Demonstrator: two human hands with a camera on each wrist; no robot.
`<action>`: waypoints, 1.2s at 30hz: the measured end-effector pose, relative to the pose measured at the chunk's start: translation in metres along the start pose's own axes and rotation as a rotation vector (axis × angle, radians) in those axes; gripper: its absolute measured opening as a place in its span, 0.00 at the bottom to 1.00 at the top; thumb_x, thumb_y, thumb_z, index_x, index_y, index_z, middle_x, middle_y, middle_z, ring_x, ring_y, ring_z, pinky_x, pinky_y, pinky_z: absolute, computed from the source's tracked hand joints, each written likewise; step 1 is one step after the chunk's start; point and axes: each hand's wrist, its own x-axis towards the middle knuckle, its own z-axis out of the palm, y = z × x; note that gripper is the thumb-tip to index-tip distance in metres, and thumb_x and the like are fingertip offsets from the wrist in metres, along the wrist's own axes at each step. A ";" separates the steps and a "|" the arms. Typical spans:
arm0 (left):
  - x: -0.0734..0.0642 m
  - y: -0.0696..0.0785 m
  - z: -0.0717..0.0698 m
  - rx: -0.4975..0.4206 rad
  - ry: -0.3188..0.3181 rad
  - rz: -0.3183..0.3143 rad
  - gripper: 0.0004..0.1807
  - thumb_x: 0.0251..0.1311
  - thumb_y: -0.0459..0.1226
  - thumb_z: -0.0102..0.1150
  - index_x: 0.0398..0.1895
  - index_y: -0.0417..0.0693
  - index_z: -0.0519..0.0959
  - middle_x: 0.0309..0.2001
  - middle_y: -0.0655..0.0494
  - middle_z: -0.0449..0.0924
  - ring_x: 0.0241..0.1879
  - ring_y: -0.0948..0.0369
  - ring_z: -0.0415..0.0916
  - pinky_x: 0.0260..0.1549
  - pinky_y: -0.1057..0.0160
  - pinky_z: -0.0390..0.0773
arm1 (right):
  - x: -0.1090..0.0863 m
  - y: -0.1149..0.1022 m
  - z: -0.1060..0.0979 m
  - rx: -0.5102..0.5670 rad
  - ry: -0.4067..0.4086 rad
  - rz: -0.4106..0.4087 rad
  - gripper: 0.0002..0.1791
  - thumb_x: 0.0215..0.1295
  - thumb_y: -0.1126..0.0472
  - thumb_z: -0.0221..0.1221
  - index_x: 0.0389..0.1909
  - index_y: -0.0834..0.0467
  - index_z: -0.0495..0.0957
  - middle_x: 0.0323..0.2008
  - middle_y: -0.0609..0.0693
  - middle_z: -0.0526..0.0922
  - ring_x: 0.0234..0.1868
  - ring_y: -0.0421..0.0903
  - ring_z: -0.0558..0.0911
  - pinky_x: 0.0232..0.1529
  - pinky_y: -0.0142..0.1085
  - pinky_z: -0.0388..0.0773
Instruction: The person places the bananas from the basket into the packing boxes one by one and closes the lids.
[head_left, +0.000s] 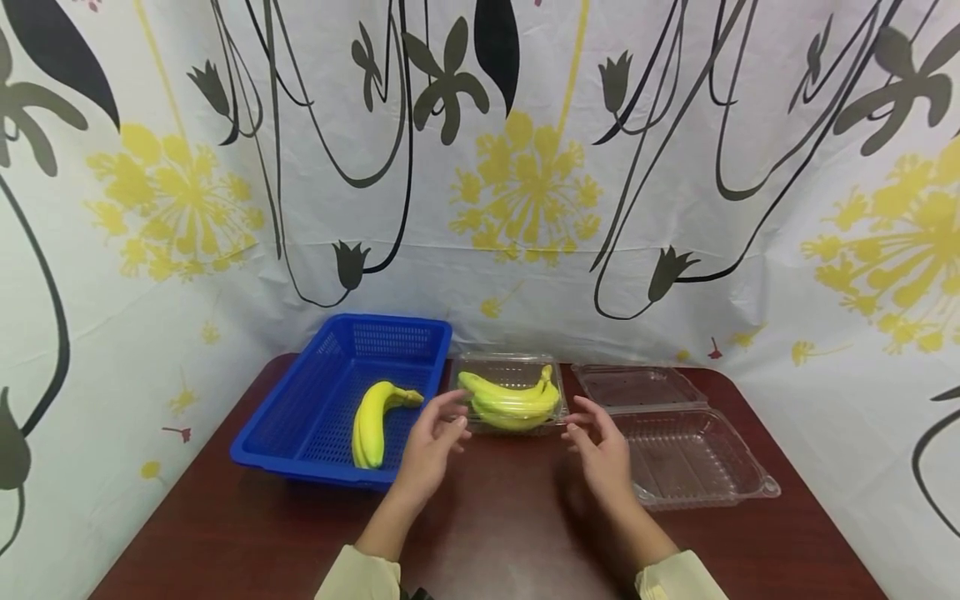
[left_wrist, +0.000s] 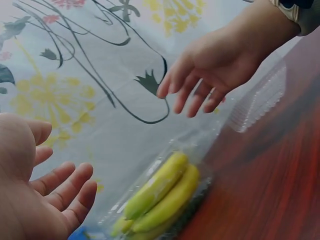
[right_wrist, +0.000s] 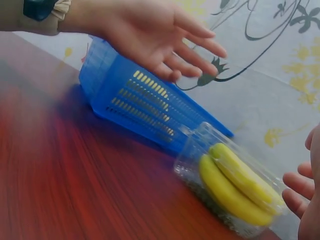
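Observation:
A clear plastic clamshell box [head_left: 468, 360] with a bunch of yellow bananas [head_left: 513, 402] inside stands at the back middle of the table, its lid down. My left hand [head_left: 429, 450] is raised in front of the box's left corner, fingers loosely bent, holding nothing. On the other side, my right hand [head_left: 606, 454] hovers near the right corner with spread fingers and nothing in it. Both wrist views show the palms facing each other, apart from the box. More bananas [head_left: 372, 425] lie in a blue plastic basket [head_left: 255, 446] left of my left hand.
Right of my right hand lies a second clear clamshell box [head_left: 686, 454], its lid [head_left: 637, 385] folded back toward the wall. The dark red-brown table [head_left: 495, 517] runs to a flower-patterned curtain [head_left: 525, 308] behind and at both sides.

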 end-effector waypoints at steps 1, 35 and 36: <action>-0.001 0.002 -0.003 0.005 0.008 0.010 0.20 0.68 0.32 0.53 0.63 0.43 0.71 0.49 0.43 0.75 0.39 0.47 0.78 0.35 0.53 0.80 | -0.001 -0.004 -0.002 -0.020 0.003 -0.012 0.22 0.64 0.78 0.55 0.60 0.70 0.71 0.40 0.70 0.79 0.33 0.50 0.85 0.32 0.43 0.82; 0.015 0.001 -0.088 0.270 0.139 -0.003 0.19 0.68 0.35 0.55 0.61 0.47 0.74 0.58 0.47 0.73 0.50 0.49 0.74 0.42 0.55 0.78 | 0.013 0.051 -0.090 -0.629 0.183 -0.438 0.27 0.54 0.75 0.64 0.57 0.61 0.77 0.42 0.57 0.81 0.33 0.47 0.81 0.37 0.18 0.70; 0.016 0.000 -0.090 0.280 0.136 -0.009 0.19 0.68 0.36 0.56 0.61 0.47 0.73 0.58 0.46 0.73 0.50 0.50 0.74 0.43 0.55 0.78 | 0.013 0.053 -0.092 -0.646 0.182 -0.455 0.27 0.53 0.75 0.65 0.57 0.61 0.77 0.41 0.57 0.81 0.33 0.49 0.81 0.37 0.18 0.70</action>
